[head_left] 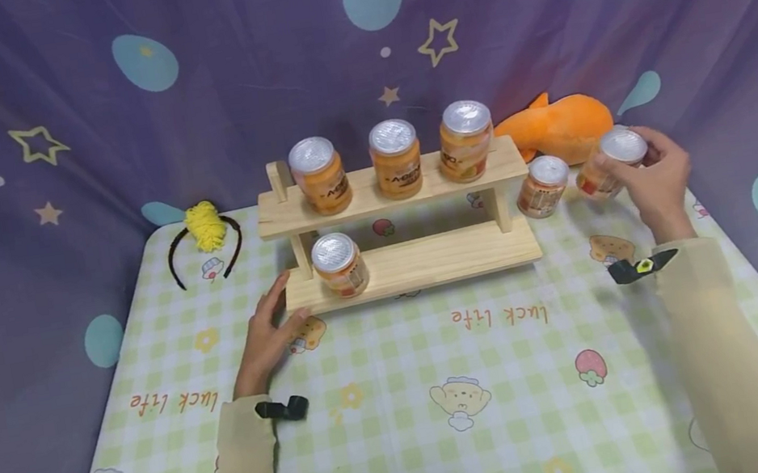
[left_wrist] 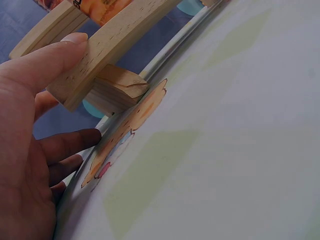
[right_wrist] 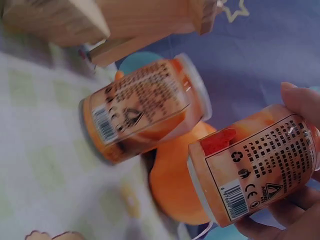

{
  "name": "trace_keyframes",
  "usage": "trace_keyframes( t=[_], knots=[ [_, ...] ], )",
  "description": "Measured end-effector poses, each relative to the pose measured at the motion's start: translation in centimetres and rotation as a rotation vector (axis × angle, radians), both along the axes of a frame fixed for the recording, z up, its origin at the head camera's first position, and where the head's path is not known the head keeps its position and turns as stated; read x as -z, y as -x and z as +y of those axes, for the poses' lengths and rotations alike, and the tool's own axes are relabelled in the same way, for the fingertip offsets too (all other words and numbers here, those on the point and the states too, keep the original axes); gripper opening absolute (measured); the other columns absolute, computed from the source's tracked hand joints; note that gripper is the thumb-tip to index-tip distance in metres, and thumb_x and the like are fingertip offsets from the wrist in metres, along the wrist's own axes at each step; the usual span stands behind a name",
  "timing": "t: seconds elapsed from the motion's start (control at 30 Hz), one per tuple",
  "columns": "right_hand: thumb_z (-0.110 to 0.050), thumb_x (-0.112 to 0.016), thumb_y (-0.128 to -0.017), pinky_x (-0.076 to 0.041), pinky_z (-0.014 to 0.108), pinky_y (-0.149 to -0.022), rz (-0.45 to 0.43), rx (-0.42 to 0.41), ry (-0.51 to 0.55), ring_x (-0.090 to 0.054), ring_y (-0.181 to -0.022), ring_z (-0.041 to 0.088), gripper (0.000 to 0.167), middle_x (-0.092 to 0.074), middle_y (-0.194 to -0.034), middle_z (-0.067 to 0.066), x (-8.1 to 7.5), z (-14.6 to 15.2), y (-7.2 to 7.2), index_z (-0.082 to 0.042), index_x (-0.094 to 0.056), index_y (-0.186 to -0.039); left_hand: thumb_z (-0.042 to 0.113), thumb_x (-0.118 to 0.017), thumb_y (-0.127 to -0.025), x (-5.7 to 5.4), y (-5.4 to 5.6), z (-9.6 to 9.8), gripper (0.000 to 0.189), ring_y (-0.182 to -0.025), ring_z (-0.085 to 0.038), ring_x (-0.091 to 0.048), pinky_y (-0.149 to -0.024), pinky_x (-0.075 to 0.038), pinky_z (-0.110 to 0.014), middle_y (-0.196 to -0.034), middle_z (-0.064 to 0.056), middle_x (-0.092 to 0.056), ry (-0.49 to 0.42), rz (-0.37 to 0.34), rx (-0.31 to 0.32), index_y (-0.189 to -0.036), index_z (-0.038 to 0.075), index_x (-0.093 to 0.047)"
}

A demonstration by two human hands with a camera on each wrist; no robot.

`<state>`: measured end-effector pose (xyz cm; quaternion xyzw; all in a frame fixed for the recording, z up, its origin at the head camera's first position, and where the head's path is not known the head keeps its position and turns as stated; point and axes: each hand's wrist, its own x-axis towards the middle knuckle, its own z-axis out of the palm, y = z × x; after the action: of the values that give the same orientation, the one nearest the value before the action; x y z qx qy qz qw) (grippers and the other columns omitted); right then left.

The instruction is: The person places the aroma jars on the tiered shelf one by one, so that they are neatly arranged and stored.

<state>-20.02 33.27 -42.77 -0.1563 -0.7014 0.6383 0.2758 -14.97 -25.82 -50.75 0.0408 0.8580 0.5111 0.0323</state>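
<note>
My right hand (head_left: 663,178) grips an orange jar with a silver lid (right_wrist: 260,165) around its upper part, at the right of the table. Beside it a similar jar (head_left: 543,186) stands on the tablecloth near the end of a two-tier wooden shelf (head_left: 441,258). Three more such jars, one of them the middle jar (head_left: 396,159), stand spaced along the upper board. Another jar (head_left: 340,265) sits at the left of the lower board. My left hand (head_left: 271,336) holds that board's left end, thumb (left_wrist: 55,62) on the wood and other fingers spread below.
An orange plush toy (head_left: 557,126) lies behind the loose jars, against the purple curtain (head_left: 294,61). A dark headband with a yellow pompom (head_left: 205,228) lies at the back left. A green checked tablecloth (head_left: 396,446) covers the table.
</note>
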Motion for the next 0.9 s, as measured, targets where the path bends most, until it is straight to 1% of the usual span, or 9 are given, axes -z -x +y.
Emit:
trace_keyframes(
  t=[0.13,0.27,0.43,0.53,0.7,0.9],
  knots=[
    [-0.001,-0.090,-0.066,-0.045,0.012,-0.069,0.048,-0.011,0.020,-0.059,-0.081,0.006,0.052,-0.070,-0.094,-0.010,-0.9,-0.5,-0.5,-0.009,-0.073,-0.115,0.026,-0.072,-0.093,0.0,0.0,0.1,0.076,-0.150,-0.035,-0.030,-0.123,-0.018,-0.059,-0.158,-0.017,-0.042,0.005,-0.003,-0.006,-0.157,0.034,-0.032],
    [0.001,-0.090,-0.066,-0.044,0.013,-0.066,0.071,-0.027,0.014,-0.058,-0.078,0.007,0.053,-0.071,-0.094,-0.009,-1.8,-0.9,-0.9,-0.008,-0.074,-0.115,0.026,-0.073,-0.093,-0.1,0.0,0.1,0.076,-0.150,-0.035,-0.030,-0.124,-0.018,-0.058,-0.158,-0.017,-0.041,0.003,-0.009,-0.012,-0.157,0.033,-0.033],
    [0.003,-0.090,-0.064,-0.045,0.013,-0.065,0.086,-0.052,0.030,-0.058,-0.076,0.007,0.053,-0.072,-0.094,-0.008,-3.0,-1.8,-1.5,-0.007,-0.074,-0.113,0.028,-0.072,-0.093,-0.1,0.1,0.1,0.076,-0.151,-0.034,-0.030,-0.124,-0.017,-0.058,-0.159,-0.016,-0.041,0.002,-0.020,-0.015,-0.157,0.033,-0.032],
    [0.003,-0.091,-0.063,-0.045,0.013,-0.064,0.075,-0.065,0.026,-0.058,-0.075,0.007,0.053,-0.072,-0.093,-0.008,-3.9,-2.5,-1.9,-0.008,-0.075,-0.112,0.027,-0.072,-0.093,-0.1,0.0,0.1,0.076,-0.151,-0.034,-0.030,-0.124,-0.017,-0.058,-0.158,-0.016,-0.042,0.000,-0.018,-0.014,-0.157,0.033,-0.033],
    [0.002,-0.090,-0.064,-0.046,0.012,-0.065,0.057,-0.092,-0.035,-0.060,-0.075,0.006,0.053,-0.073,-0.092,-0.011,-5.0,-3.7,-2.6,-0.009,-0.075,-0.113,0.026,-0.072,-0.093,-0.1,0.0,0.1,0.076,-0.150,-0.034,-0.030,-0.124,-0.018,-0.058,-0.158,-0.015,-0.043,-0.001,-0.011,-0.009,-0.157,0.033,-0.032],
    [0.002,-0.088,-0.067,-0.049,0.011,-0.068,0.035,-0.125,-0.156,-0.064,-0.080,0.002,0.053,-0.071,-0.094,-0.017,-5.4,-4.9,-3.2,-0.009,-0.074,-0.117,0.026,-0.072,-0.093,-0.1,0.0,0.1,0.075,-0.150,-0.033,-0.030,-0.124,-0.018,-0.058,-0.158,-0.014,-0.043,-0.003,-0.005,-0.010,-0.157,0.034,-0.033]
  ],
)
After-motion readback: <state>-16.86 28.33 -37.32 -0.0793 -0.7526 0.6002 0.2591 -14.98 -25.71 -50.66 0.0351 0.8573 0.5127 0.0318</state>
